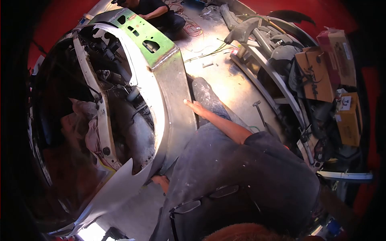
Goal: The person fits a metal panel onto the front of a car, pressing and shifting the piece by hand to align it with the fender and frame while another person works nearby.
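Note:
A car body shell stands on my left, its bare metal panel (177,96) running along the white-edged opening (155,104). My right hand (196,108) is at the outer edge of this panel. Its thumb lies on the metal, and the other fingers are mostly hidden around the edge. Lower down, my left hand (161,182) is beside the bottom of the panel, near a pale grey curved panel (116,188). Its fingers are partly covered, so their grip does not show. A green section (140,36) with cut-out holes joins the bare metal at a rough seam.
Another person (157,14) crouches beyond the green section. A hammer (259,110) lies on the floor to the right. Behind it are piled metal car parts (265,60) and cardboard boxes (315,76). Cables (209,54) trail over the floor.

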`<control>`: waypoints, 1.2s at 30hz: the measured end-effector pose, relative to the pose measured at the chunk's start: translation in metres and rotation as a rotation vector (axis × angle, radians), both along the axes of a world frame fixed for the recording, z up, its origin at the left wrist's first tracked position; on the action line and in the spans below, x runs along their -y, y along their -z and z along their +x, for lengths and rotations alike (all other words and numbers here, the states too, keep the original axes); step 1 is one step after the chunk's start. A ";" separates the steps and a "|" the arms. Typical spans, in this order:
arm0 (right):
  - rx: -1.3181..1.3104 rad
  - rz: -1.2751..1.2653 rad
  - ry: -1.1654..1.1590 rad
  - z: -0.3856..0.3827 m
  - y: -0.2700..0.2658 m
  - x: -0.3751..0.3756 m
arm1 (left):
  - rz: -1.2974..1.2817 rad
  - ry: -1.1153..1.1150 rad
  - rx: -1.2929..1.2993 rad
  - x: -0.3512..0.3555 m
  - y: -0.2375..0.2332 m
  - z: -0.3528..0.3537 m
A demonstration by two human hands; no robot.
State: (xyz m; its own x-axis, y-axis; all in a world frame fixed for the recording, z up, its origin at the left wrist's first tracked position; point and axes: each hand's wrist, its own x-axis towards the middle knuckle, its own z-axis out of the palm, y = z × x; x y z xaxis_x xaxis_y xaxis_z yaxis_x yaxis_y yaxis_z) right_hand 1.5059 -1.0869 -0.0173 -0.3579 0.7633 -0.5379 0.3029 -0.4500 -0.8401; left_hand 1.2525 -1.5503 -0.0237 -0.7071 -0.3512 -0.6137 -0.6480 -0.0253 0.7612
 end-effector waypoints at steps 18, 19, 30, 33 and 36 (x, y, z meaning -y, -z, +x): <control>-0.043 0.014 0.036 0.110 -0.066 -0.029 | -0.089 -0.151 -0.109 -0.046 -0.013 0.022; -0.088 -0.073 0.047 0.109 -0.074 -0.033 | -0.102 -0.163 -0.109 -0.051 -0.018 0.022; -0.107 -0.060 -0.084 0.107 -0.053 -0.100 | -0.235 -0.393 -0.330 -0.085 -0.007 0.051; -0.120 -0.041 -0.114 0.110 -0.045 -0.133 | -0.054 -0.502 -0.273 -0.139 -0.070 0.080; -0.126 -0.133 -0.176 0.118 -0.030 -0.182 | -0.375 -0.539 -0.342 -0.195 -0.097 0.114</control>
